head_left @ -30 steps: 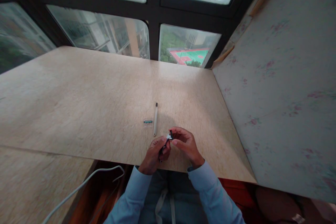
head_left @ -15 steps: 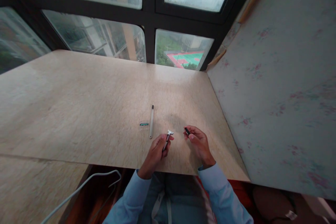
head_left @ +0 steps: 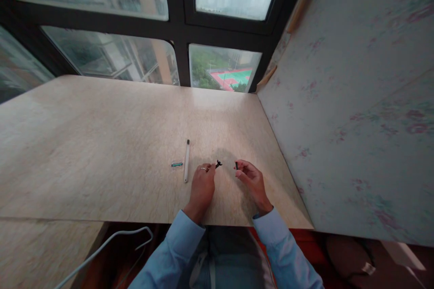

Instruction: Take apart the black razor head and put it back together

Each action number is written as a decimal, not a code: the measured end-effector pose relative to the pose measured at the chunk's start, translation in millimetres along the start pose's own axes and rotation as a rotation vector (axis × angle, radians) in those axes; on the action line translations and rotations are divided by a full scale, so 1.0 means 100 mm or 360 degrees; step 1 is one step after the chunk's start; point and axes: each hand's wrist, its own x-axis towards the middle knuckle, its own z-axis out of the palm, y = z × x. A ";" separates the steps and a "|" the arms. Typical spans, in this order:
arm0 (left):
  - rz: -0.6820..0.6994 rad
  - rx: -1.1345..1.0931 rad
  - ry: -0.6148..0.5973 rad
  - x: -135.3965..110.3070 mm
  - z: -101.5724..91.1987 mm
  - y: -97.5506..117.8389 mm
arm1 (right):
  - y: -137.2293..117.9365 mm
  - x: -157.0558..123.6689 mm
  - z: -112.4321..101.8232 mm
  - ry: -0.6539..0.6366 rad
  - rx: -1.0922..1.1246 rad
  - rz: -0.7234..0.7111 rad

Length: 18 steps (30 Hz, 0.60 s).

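Observation:
My left hand [head_left: 202, 186] is closed round a thin razor-like handle, whose dark head [head_left: 218, 163] sticks out past the fingertips just above the table. My right hand [head_left: 250, 180] pinches a small dark piece [head_left: 236, 165] between thumb and fingers, a little to the right of that head; the two parts are apart. Left of my left hand a slim pale stick with a dark tip [head_left: 186, 160] lies on the beige marble-patterned table [head_left: 101, 144]. A small teal cartridge [head_left: 176, 164] lies just left of it.
A wall with faded floral paper [head_left: 339, 99] stands along the table's right edge. Dark-framed windows [head_left: 179, 36] run behind the table. A white cable [head_left: 111, 241] loops below the front edge at the left, near my lap.
My hands were together on one item; they have pulled apart, each with a piece. The left hand has turned palm down and the view has tilted upward.

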 end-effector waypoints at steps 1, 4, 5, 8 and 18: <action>-0.0003 0.0037 0.0008 0.01 0.03 0.01 | 0.00 0.00 0.00 0.0000 -0.0038 -0.0021; -0.0014 0.0093 0.0003 0.02 0.07 0.04 | 0.02 -0.01 0.01 -0.0004 -0.0279 -0.0105; -0.0019 0.0117 -0.0009 0.02 0.07 0.06 | 0.03 -0.01 0.01 -0.0011 -0.0383 -0.0149; -0.0033 0.0216 -0.0066 0.01 0.06 0.10 | 0.05 -0.03 0.03 -0.0048 -0.0629 -0.0287; -0.0050 0.0100 0.0002 0.03 -0.07 0.17 | 0.04 -0.03 0.05 -0.0056 -0.0751 -0.0341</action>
